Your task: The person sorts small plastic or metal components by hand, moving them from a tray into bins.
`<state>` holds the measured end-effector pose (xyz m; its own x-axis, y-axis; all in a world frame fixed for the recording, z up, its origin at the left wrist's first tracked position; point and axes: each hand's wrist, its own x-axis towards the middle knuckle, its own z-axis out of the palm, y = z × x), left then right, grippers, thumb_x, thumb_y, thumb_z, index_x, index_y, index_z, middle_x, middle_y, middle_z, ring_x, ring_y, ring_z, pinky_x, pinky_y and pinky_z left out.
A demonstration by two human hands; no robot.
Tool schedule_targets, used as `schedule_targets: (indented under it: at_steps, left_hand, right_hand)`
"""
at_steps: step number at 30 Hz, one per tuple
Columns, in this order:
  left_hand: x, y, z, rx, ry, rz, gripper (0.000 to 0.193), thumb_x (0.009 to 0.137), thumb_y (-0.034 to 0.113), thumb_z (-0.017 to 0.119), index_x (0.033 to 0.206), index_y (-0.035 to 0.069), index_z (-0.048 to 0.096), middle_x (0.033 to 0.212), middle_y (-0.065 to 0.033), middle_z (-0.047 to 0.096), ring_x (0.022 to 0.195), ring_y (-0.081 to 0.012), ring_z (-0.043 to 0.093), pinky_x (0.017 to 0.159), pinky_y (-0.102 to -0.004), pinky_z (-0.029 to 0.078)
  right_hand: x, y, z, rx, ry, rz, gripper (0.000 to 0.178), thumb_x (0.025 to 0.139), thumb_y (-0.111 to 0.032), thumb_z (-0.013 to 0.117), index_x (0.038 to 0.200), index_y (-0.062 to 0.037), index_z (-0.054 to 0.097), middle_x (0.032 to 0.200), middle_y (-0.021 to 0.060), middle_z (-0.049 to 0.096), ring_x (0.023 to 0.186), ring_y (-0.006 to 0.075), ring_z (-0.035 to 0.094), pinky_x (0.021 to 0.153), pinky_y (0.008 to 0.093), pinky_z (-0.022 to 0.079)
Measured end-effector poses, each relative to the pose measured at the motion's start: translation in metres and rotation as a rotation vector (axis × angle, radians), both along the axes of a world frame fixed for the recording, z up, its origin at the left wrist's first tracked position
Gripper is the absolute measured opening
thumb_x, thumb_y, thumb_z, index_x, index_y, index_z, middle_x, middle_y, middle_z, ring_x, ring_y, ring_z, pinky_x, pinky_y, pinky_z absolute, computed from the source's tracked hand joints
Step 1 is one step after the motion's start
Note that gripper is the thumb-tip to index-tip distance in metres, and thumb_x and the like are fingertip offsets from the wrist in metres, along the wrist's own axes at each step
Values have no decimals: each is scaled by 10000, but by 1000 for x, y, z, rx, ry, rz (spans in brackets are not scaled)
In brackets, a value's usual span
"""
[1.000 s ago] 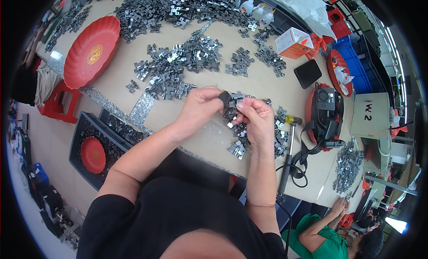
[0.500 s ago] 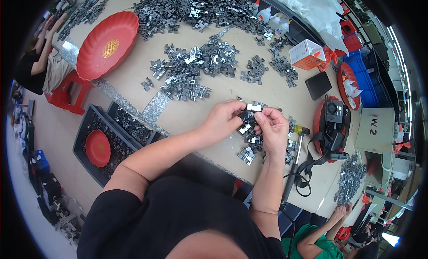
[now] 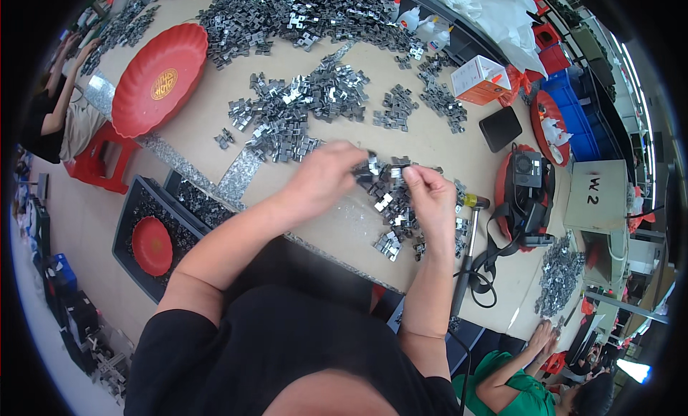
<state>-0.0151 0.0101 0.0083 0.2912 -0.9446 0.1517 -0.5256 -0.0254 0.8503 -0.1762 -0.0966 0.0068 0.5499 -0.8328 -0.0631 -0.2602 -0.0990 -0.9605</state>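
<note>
Small shiny metal clips lie on the tabletop in piles. My right hand [image 3: 432, 201] pinches one metal clip [image 3: 396, 171] between thumb and fingers, just above a loose cluster of clips [image 3: 390, 204]. To its left is my left hand [image 3: 326, 174], blurred by motion, with its fingertips close to a dark metal piece [image 3: 370, 164]. Whether those fingers grip that piece cannot be made out. A bigger heap of the same clips [image 3: 297, 115] lies just beyond my left hand.
A hammer [image 3: 467, 255] and a red tray [image 3: 510, 194] with a black strapped device are on the right. Beyond stand an orange-white box [image 3: 479, 80] and a large red dish [image 3: 161, 79]. Grey bins [image 3: 136, 233] sit below the table's left edge. A co-worker in green [image 3: 512, 387] works at lower right.
My hands were together at one clip; now they are apart. The left hand has moved left and slightly up, while the right still holds a clip. The whole view has shifted a little.
</note>
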Motion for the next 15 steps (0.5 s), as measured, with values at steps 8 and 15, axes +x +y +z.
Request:
schedule_targets:
  at_steps: [8, 15]
  left_hand:
    - [47, 23, 4, 51, -742, 16, 275, 560, -45, 503, 812, 22, 588, 879, -67, 529, 828, -225, 462, 740, -315, 386]
    - [45, 5, 5, -12, -358, 69, 272, 649, -64, 473, 914, -9, 507, 811, -90, 551, 699, -202, 526, 636, -287, 420]
  right_hand:
    - [27, -40, 29, -563, 641, 19, 271, 668, -196, 643, 800, 30, 571, 724, 140, 586, 655, 301, 560, 579, 341, 424]
    - [60, -75, -8, -405, 429, 134, 459, 575, -47, 697, 974, 17, 479, 760, 140, 559, 682, 227, 566, 619, 305, 453]
